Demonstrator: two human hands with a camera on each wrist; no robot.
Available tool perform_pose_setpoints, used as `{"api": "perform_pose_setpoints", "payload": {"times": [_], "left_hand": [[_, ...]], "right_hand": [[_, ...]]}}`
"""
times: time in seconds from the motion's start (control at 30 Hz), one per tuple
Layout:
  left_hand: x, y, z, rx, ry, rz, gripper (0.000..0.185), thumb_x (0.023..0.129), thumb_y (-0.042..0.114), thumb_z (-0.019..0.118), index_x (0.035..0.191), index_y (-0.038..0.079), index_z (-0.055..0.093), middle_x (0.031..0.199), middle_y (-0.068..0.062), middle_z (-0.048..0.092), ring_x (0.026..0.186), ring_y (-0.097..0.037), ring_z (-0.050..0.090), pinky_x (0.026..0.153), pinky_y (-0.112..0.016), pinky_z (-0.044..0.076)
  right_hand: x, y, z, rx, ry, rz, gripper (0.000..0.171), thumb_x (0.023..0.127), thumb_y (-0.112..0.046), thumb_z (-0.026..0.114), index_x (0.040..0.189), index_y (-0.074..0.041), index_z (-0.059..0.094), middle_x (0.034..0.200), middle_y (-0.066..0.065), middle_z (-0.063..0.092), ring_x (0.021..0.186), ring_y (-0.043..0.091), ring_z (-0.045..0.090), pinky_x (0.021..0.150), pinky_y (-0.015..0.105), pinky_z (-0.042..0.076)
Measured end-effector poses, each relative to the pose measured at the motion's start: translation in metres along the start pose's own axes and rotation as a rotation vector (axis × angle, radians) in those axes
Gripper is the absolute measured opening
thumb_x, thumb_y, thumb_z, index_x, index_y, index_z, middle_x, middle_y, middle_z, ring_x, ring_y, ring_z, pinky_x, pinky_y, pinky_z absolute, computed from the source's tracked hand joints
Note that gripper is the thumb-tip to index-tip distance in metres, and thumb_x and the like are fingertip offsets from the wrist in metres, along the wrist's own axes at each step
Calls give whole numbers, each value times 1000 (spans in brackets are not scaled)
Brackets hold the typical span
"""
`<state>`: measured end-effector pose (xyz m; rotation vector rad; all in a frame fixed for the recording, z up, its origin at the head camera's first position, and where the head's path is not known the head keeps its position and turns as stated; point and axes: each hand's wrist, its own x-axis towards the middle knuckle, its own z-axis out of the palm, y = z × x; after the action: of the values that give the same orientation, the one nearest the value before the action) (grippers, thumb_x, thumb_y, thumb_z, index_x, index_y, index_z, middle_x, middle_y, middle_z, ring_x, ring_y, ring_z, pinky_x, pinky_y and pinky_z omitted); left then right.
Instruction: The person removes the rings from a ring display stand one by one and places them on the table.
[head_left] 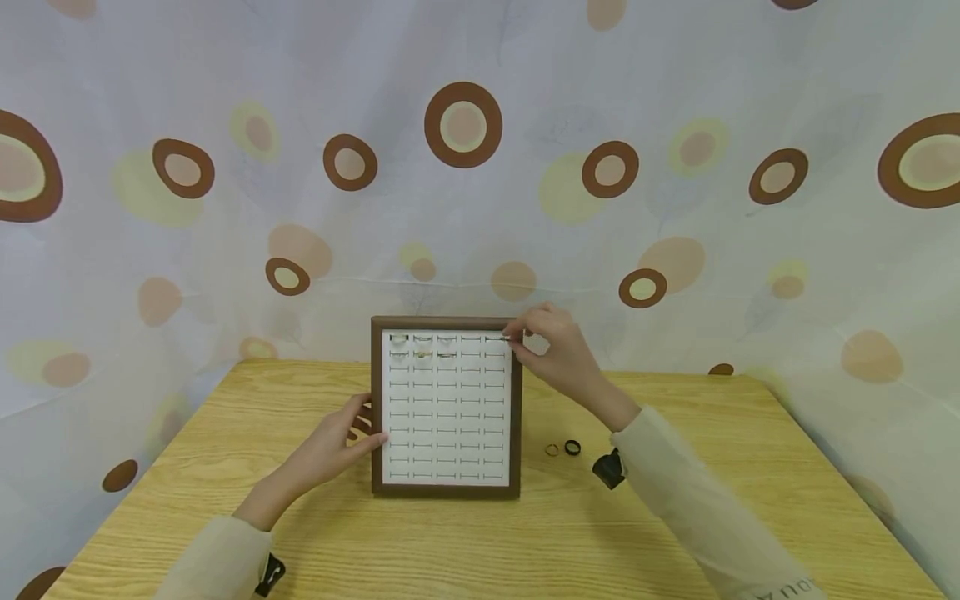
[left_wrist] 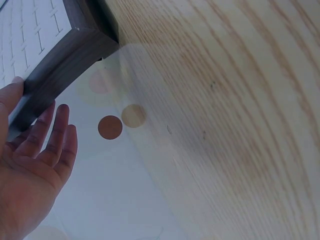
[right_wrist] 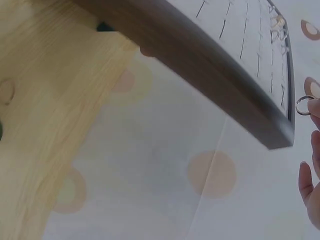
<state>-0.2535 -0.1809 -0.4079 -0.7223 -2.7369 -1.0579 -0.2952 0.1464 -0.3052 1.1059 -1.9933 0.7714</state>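
Pinching one ring [right_wrist: 303,105], right hand [head_left: 558,350]; left hand [head_left: 333,446] flat-fingered against one tray [head_left: 377,400]; two loose rings [head_left: 562,448].

I see a table [head_left: 675,533] of pale wood, grain plain, finish matt. On it, the display tray [head_left: 447,492] has a dark, smooth wooden frame around a matt white insert. Behind it hangs soft printed cloth [head_left: 675,100]. The ring [right_wrist: 303,105] looks like shiny metal.
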Motion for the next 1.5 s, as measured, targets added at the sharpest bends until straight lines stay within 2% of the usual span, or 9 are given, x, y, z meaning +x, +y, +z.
{"api": "perform_pose_setpoints", "payload": {"times": [0.2, 0.37, 0.63, 0.87, 1.17, 1.4, 1.5], "left_hand": [[0, 0, 0, 7, 5, 10, 57, 88, 31, 60, 130, 0, 37, 105, -8, 60, 91, -17, 61, 78, -34, 51], [0, 0, 0, 8, 1, 8, 57, 88, 31, 60, 131, 1, 37, 105, -8, 60, 91, -17, 61, 77, -34, 50], [0, 0, 0, 10, -3, -5, 58, 88, 32, 60, 131, 0, 37, 105, -8, 60, 91, -18, 60, 77, -35, 50], [-1, -1, 0, 13, -3, -6, 59, 88, 33, 60, 131, 1, 36, 105, -8, 60, 92, -18, 60, 77, -35, 50], [-1, 0, 0, 12, -3, -9, 59, 88, 33, 60, 131, 1, 36, 106, -9, 60, 92, -18, 60, 78, -36, 50], [-1, 3, -1, 4, -8, -12, 59, 88, 32, 60, 132, 1, 36, 106, -8, 59, 93, -19, 60, 78, -36, 50], [-1, 2, -1, 2, -7, -13, 58, 88, 31, 60, 131, 1, 36, 105, -8, 60, 92, -19, 60, 78, -36, 49]], "right_hand": [[-20, 13, -15, -51, 14, 28, 16, 72, 4, 71, 83, -7, 66, 82, 2, 67, 73, 18, 52, 69, 30, 39], [-42, 25, -22, -83, -21, 86, 18, 72, 4, 71, 83, -9, 66, 81, 1, 67, 71, 16, 50, 68, 28, 39], [-83, 45, -12, -153, -118, 165, 19, 71, 3, 73, 82, -10, 66, 78, -1, 66, 70, 18, 53, 67, 32, 40], [-110, 58, -1, -161, -197, 210, 19, 70, 4, 73, 82, -9, 66, 76, -1, 65, 69, 17, 53, 63, 28, 43], [-129, 71, 13, -181, -348, 261, 15, 72, 1, 72, 82, -9, 67, 77, -1, 65, 70, 15, 53, 63, 27, 43], [-133, 72, 17, -172, -414, 246, 16, 71, 2, 71, 81, -10, 67, 74, -2, 63, 69, 15, 53, 62, 28, 43], [-133, 73, 17, -171, -463, 269, 15, 73, 1, 70, 81, -11, 66, 75, -2, 62, 70, 15, 52, 63, 28, 43]]}}
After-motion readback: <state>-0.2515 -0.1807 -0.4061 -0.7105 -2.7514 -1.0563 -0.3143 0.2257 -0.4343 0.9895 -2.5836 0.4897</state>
